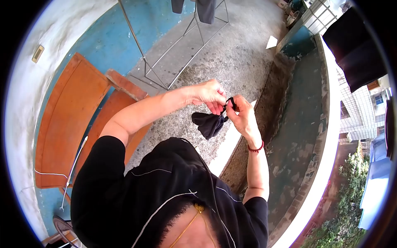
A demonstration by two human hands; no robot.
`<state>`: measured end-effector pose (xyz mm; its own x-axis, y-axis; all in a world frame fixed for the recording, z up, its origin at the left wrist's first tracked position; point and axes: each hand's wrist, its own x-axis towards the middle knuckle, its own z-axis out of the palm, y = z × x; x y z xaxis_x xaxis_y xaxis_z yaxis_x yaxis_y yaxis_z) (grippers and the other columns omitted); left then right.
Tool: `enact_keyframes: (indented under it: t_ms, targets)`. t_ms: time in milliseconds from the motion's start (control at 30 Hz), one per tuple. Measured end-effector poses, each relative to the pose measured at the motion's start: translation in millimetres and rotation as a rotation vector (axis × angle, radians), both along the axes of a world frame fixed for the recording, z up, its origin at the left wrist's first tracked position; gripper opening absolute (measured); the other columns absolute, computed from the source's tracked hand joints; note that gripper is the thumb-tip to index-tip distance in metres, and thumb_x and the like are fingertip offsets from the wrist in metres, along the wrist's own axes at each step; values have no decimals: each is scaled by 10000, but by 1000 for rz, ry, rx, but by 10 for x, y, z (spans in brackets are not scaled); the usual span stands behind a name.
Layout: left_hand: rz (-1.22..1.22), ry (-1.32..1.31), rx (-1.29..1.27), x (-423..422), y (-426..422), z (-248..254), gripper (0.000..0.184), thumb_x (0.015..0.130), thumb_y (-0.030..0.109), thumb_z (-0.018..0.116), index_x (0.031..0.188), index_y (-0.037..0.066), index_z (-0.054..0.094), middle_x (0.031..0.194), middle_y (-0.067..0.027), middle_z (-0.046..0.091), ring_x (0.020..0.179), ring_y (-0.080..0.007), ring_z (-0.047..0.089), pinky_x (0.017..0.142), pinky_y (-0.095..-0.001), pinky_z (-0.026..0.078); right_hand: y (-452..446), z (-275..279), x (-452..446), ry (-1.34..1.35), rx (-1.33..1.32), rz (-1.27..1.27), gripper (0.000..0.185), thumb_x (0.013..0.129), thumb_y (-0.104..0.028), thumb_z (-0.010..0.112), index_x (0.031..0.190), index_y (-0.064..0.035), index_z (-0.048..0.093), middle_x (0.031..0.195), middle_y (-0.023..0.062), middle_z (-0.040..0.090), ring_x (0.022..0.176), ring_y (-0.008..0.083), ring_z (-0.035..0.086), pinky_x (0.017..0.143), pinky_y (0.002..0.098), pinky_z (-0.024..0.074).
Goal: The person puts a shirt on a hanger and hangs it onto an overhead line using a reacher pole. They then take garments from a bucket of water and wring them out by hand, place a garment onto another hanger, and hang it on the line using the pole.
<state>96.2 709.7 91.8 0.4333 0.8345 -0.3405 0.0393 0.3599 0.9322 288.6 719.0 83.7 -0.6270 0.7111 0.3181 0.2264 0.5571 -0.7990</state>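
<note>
A small black cloth item (209, 125) hangs below my two hands, over the speckled concrete floor. My left hand (211, 97) pinches its black cord or strap near the top. On the other side of the strap, my right hand (241, 113) holds a dark loop (230, 103) between thumb and fingers. The fingertips of both hands are close together. A red beaded bracelet (256, 147) circles my right wrist. Exactly how the strap runs between the fingers is too small to tell.
Wooden furniture (68, 120) with a thin white rod (76, 165) stands at left. A metal rack (168, 87) holds dark clothes ahead. A low green wall (304, 111) runs along the right, with black cloth (353, 47) hanging beyond it.
</note>
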Motion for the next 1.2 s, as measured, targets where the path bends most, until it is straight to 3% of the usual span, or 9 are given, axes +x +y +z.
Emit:
enact_keyframes:
  t_ms: [233,367,533,700,867,933,1067,1167,1200]
  targets:
    - [-5,61,-1,62,-55,-34,109,772,52,535,772,-41,591,627,-111,582,516,-163,575,443,-253,463,-7,-34,10,41,-49,39,49,759,-4,572,808,-6,568,788,105,569,687,237,580,616,318,458]
    - [89,-162,-112,98,-129,-201,78,772,60,536,723,4,561,589,-75,542,463,-122,510,383,-241,390,-37,-189,31,153,-305,-31,40,803,-42,573,813,-3,573,784,81,585,662,162,581,598,261,461]
    - [212,-48,80,136,-242,-199,67,750,82,562,711,27,566,596,-49,542,478,-102,496,404,-234,367,-93,-237,-49,294,-273,-84,87,826,-75,572,799,7,585,779,65,594,660,132,582,588,216,462]
    - [411,458,594,257,-287,-291,129,649,94,630,650,-15,561,598,-114,585,553,-191,571,514,-313,440,-116,-102,-90,-28,6,-147,69,775,-19,571,720,22,565,754,134,592,647,251,590,597,327,464]
    - [390,508,569,255,-305,-307,135,645,108,628,662,-10,565,613,-129,585,570,-243,571,558,-342,448,-109,-104,-98,-130,39,-118,62,782,-28,539,775,30,560,756,171,573,690,310,576,623,375,453]
    - [313,503,579,218,-284,-300,146,685,121,627,690,-11,565,655,-129,588,622,-242,574,592,-337,449,-64,-208,-108,-110,171,-125,70,771,22,571,826,37,529,722,102,558,622,141,551,577,254,437]
    - [249,308,642,118,-147,-532,167,875,177,515,880,21,576,863,-76,536,824,-151,527,718,-292,430,15,-226,-74,2,-154,-74,71,865,-43,522,859,28,520,729,58,550,652,108,550,597,238,442]
    - [51,66,443,23,-72,-541,202,886,207,510,893,16,577,863,-70,543,828,-154,525,718,-292,430,124,-253,-49,51,-192,-98,95,871,-66,525,877,29,532,742,43,574,668,84,552,615,221,449]
    - [-13,189,509,19,-90,-406,222,885,229,516,898,17,579,855,-71,538,826,-158,524,721,-292,430,137,-225,-44,36,-222,-93,96,869,-68,532,878,28,536,733,34,574,672,78,549,616,215,447]
